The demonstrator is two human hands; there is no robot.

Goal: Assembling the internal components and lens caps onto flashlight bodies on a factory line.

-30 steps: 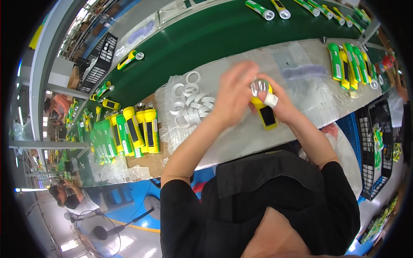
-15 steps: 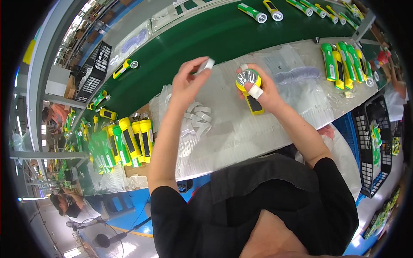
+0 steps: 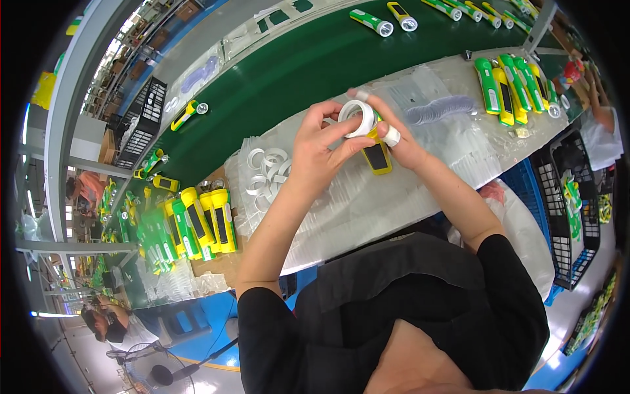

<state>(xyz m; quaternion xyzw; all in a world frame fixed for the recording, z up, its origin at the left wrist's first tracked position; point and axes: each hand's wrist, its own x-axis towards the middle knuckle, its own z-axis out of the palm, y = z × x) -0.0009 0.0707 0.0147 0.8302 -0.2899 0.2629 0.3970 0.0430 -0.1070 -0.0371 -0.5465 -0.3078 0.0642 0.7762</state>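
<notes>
My right hand (image 3: 401,141) grips a yellow flashlight (image 3: 377,156) with a dark panel on its side, held above the bench. My left hand (image 3: 319,151) pinches a white ring (image 3: 357,118) against the flashlight's head end. Taped fingertips show on my right hand. A loose pile of white rings (image 3: 266,174) lies on clear plastic to the left of my hands.
Yellow and green flashlights (image 3: 197,226) lie in rows at the left, and more (image 3: 508,85) at the far right. A green conveyor belt (image 3: 295,72) carries several flashlights. A stack of clear discs (image 3: 440,108) sits beyond my right hand. Black crates (image 3: 567,210) stand right.
My left hand, raised with a white ring half a second ago, has come back to the flashlight and holds the ring against its head. The right hand stays on the flashlight.
</notes>
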